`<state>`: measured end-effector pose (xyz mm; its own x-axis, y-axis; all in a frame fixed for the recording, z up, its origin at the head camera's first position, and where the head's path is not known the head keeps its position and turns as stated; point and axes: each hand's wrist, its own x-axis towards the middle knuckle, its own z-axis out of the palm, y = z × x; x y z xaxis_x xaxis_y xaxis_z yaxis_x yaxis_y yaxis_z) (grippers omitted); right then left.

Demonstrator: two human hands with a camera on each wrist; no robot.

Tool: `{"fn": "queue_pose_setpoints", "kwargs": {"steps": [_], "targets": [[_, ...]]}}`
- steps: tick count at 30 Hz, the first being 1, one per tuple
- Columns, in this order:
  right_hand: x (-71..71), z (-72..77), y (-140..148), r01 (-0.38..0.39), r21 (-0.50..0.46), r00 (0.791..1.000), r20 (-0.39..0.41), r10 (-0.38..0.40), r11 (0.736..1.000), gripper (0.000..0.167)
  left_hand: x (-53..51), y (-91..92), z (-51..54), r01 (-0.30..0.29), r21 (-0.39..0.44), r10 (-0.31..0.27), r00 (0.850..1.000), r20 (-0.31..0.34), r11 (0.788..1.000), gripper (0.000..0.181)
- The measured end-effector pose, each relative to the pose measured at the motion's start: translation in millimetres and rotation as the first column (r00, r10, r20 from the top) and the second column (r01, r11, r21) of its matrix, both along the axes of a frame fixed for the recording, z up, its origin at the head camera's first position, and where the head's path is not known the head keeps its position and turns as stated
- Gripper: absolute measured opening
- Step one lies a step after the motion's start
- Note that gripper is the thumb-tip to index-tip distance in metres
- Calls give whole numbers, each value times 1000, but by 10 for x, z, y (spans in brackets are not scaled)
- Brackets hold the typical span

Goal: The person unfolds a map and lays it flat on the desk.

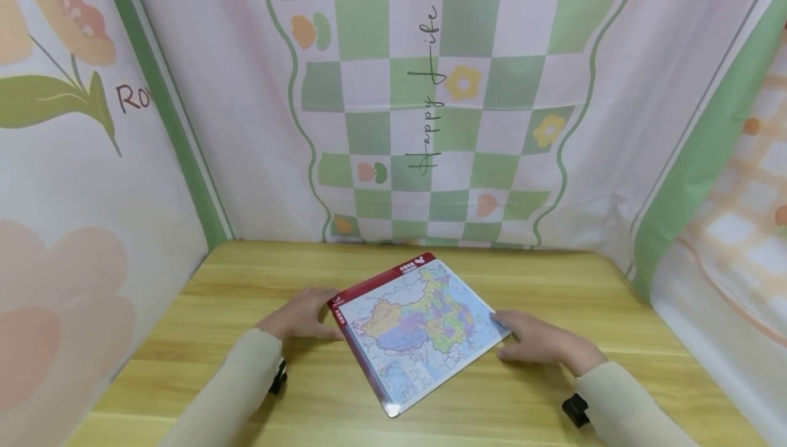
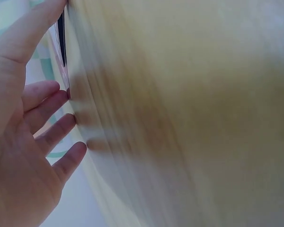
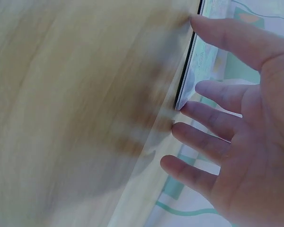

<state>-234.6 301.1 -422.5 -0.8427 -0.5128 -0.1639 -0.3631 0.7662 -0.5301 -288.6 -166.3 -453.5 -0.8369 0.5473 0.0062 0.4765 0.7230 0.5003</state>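
A thin rectangular map board (image 1: 418, 324) lies turned at an angle on the wooden table, showing a coloured map of China under a red band with white lettering. At its left corner rests my left hand (image 1: 304, 315), thumb and fingers spread along the two edges there. My right hand (image 1: 541, 339) touches the opposite corner the same way. In the left wrist view, the left hand (image 2: 28, 127) has its fingers fairly straight, tips at the board's dark edge (image 2: 62, 40) and the tabletop. The right wrist view shows the right hand (image 3: 246, 118) with fingers spread against the board's edge (image 3: 185, 78).
The wood-grain table (image 1: 264, 269) ends at a curtain (image 1: 430, 91) with green checks and the words "Happy Life". Printed curtains (image 1: 74, 242) hang along the left and right sides. A black wrist strap piece (image 1: 576, 410) shows below the right sleeve.
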Motion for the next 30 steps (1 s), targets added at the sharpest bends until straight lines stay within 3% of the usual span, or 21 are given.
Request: {"fn": "queue_pose_setpoints", "kwargs": {"steps": [7, 11, 24, 30], "targets": [[-3, -16, -39, 10, 37, 996, -88, -7, 999, 74, 15, 17, -7, -2, -7, 2, 1000, -5, 1000, 90], [-23, -14, -55, 9, 46, 995, -100, -4, 999, 72, 41, 25, 7, 10, 7, -10, 1000, -14, 1000, 88], [-52, -17, -58, 26, 46, 995, -101, -21, 999, 70, 103, 25, -11, -61, -43, 59, 998, -27, 997, 86], [-102, -41, -35, 25, 47, 994, -109, -20, 999, 67, 149, 13, -7, -47, -62, 42, 997, -66, 997, 76]]}}
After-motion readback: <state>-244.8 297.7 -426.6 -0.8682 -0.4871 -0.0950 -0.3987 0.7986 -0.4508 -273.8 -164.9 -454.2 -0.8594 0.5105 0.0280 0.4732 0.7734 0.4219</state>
